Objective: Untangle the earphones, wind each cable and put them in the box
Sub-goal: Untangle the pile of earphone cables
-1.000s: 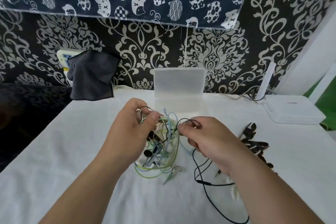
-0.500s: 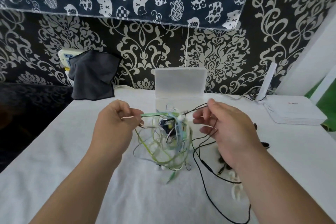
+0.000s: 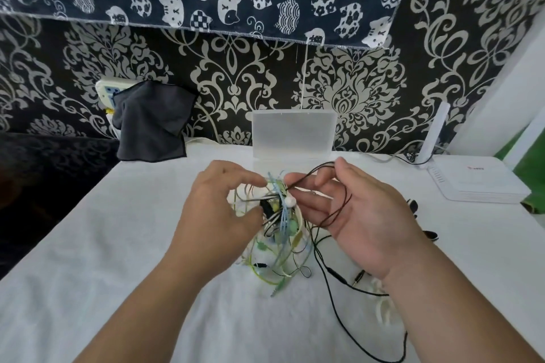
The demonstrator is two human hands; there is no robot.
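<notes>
A tangle of earphones (image 3: pixel 280 230), with green, pale blue, white and black cables, hangs above the white table (image 3: pixel 118 244) between my hands. My left hand (image 3: pixel 218 215) grips the bundle from the left, fingers curled round it. My right hand (image 3: pixel 351 215) is palm up on the right; a black cable (image 3: pixel 342 209) loops over its fingers and palm and trails down to the table at the lower right. The translucent box (image 3: pixel 293 134) stands open just behind the tangle, its lid upright against the wall.
A dark grey cloth (image 3: pixel 153 121) hangs over a power strip at the back left. A white router (image 3: pixel 474 180) lies at the back right. Black clips (image 3: pixel 413 206) lie right of my right hand, and a white cable (image 3: pixel 383 303) lies under my right wrist.
My hands have come back together around the tangle. My right hand has turned palm up, with the black cable now draped over it instead of pinched between fingertips.
</notes>
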